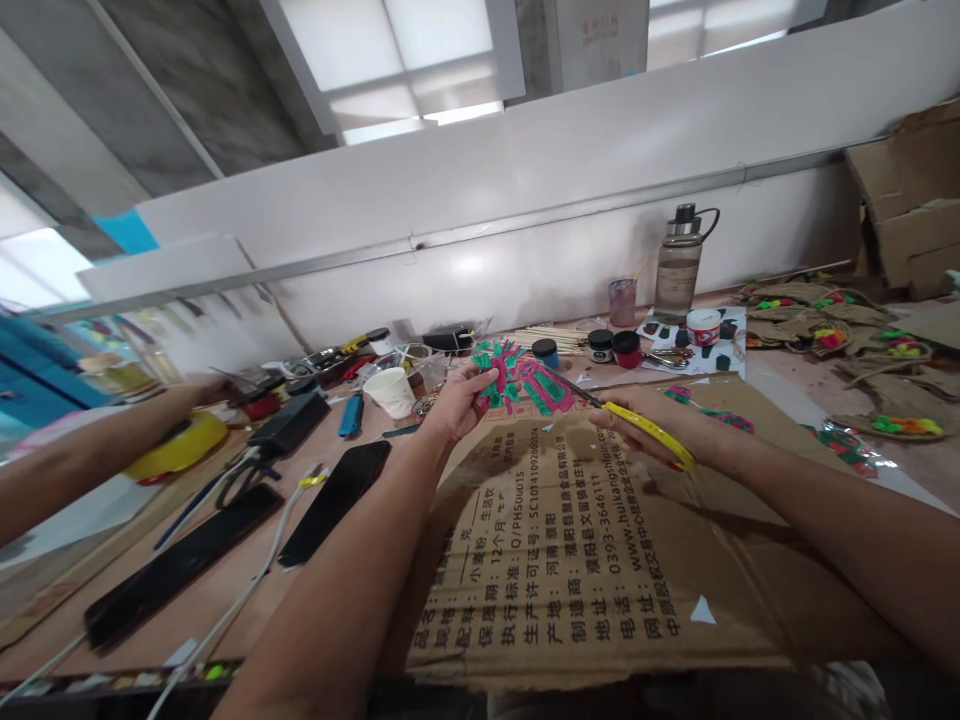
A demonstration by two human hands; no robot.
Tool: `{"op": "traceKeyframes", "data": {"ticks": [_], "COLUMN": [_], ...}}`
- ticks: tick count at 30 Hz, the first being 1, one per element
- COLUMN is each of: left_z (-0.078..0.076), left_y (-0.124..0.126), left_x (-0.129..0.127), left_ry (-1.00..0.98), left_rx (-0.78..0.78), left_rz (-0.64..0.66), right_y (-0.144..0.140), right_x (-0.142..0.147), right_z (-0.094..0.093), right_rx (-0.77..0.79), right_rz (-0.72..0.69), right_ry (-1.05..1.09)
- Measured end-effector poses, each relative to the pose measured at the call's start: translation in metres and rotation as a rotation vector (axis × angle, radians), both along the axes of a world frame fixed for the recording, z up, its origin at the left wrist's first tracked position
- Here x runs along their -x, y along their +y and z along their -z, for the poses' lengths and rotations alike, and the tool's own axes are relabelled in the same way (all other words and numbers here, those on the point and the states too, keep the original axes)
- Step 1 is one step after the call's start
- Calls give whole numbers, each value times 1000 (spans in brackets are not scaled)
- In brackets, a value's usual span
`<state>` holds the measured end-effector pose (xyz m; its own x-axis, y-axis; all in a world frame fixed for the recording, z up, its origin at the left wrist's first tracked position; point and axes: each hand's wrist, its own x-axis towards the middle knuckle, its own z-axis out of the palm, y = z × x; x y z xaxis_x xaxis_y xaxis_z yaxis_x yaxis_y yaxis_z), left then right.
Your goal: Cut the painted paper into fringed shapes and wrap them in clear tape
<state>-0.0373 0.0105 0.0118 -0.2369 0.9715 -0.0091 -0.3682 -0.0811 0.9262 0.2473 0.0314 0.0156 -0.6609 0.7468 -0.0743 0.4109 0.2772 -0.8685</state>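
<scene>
My left hand [459,400] pinches a pink and green painted paper cutout [541,386] above the cardboard sheet. The cutout has a fringed, jagged edge on its left side. In my right hand [628,420] is a pair of scissors with yellow handles [660,437]. Their dark blades point left and reach the right edge of the cutout. How far the blades are spread I cannot make out. Under both hands lies a flattened cardboard sheet [555,560] with printed Chinese text. A small white paper scrap [703,610] rests on it.
Two black phones [337,500] and a white cable lie at left. A co-worker's arm [97,450] reaches in there. Beyond the cardboard stand a paper cup [390,392], paint jars [626,348] and a water bottle [679,265]. Decorated brown pieces [810,320] lie at right.
</scene>
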Motion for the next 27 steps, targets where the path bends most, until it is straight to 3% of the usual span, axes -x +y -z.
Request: {"op": "traceKeyframes", "data": {"ticks": [4, 9, 14, 20, 27], "left_z": [14, 29, 31, 36, 42], "left_y": [6, 8, 6, 8, 9], "left_x": [4, 1, -2, -2, -5], "left_ry": [-30, -12, 8, -13, -59], "left_rx": [45, 65, 29, 50, 39], "left_rz": [-17, 54, 103, 88, 123], "right_y": [-10, -22, -14, -10, 2], "right_x": [1, 4, 5, 0, 2], "right_z": [-7, -15, -2, 9, 28], "right_rx": [-13, 66, 129, 31, 245], "right_rz": [-13, -1, -2, -36, -64], "right_ry": [-6, -24, -47, 48, 72]}}
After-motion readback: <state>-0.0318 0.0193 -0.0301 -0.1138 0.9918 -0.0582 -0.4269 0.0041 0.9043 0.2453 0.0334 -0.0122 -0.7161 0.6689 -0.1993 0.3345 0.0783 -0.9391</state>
